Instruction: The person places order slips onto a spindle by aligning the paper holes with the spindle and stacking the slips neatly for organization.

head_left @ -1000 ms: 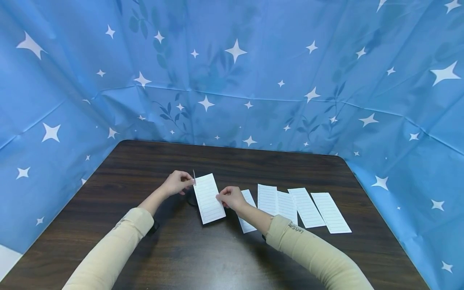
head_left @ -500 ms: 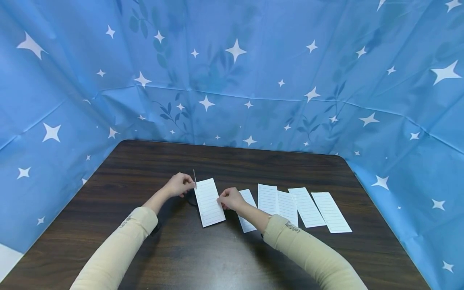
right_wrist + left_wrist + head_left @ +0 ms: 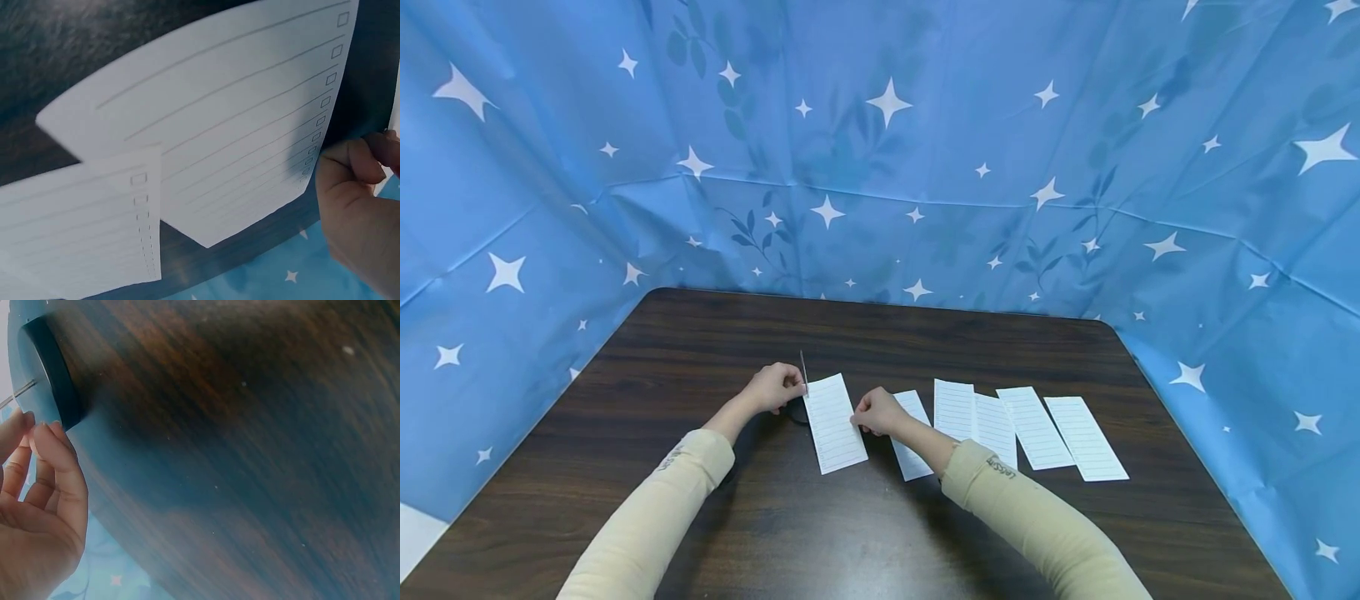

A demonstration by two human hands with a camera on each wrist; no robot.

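Note:
A white lined checklist sheet [image 3: 837,427] is stretched between both hands in the head view. My left hand [image 3: 772,386] pinches its upper left corner, right beside the thin metal rod of a paper spike [image 3: 802,367]. The rod stands upright and shows above the sheet at that corner. Part of the spike's dark round base [image 3: 57,378] peeks out under the sheet; the left wrist view shows it beyond the fingers [image 3: 65,462]. With thumb and fingertips, my right hand [image 3: 880,411] pinches the sheet's right edge. The lower part of the rod is hidden.
Several similar checklist sheets lie to the right on the dark wooden table [image 3: 880,542], the nearest sheet [image 3: 913,437] partly under the right forearm. Two sheets in the middle [image 3: 953,410] overlap, and the farthest sheet [image 3: 1086,439] lies near the right side. A blue star-printed curtain [image 3: 880,167] hangs behind.
The held sheet has come lower and a little nearer, with more of the rod showing above it. My left hand has moved slightly down and right with it; the right hand shifted slightly.

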